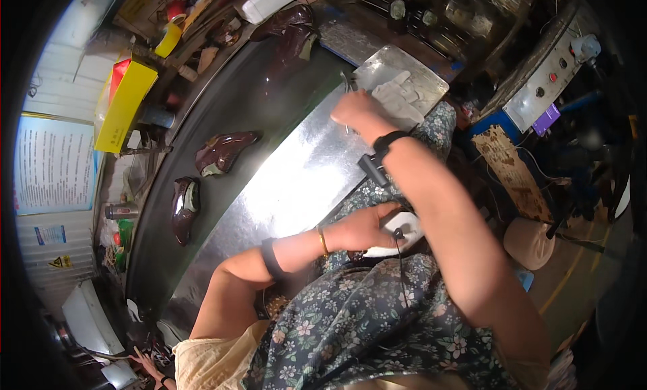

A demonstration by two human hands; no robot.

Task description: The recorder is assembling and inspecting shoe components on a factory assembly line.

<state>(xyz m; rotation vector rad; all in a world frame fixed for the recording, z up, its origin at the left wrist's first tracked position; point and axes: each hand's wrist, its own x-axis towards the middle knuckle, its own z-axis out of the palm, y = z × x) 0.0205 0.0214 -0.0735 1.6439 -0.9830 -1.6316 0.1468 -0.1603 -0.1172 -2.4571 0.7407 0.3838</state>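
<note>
Left hand in lap, fingers closed on white rounded piece; right hand gripping thin metal tool above shiny steel surface; two glossy brown shoes on dark belt.

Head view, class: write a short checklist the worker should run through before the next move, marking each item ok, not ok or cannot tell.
1. Right hand has a firm hold on the thin metal tool: cannot tell, fingers hide it.
2. Left hand rests on the white object in the lap: ok.
3. White gloves lie on the metal tray: ok.
4. Two dark shoes on the belt lie apart from both hands: ok.
5. Cable by the left hand hangs free of snags: cannot tell.
</note>
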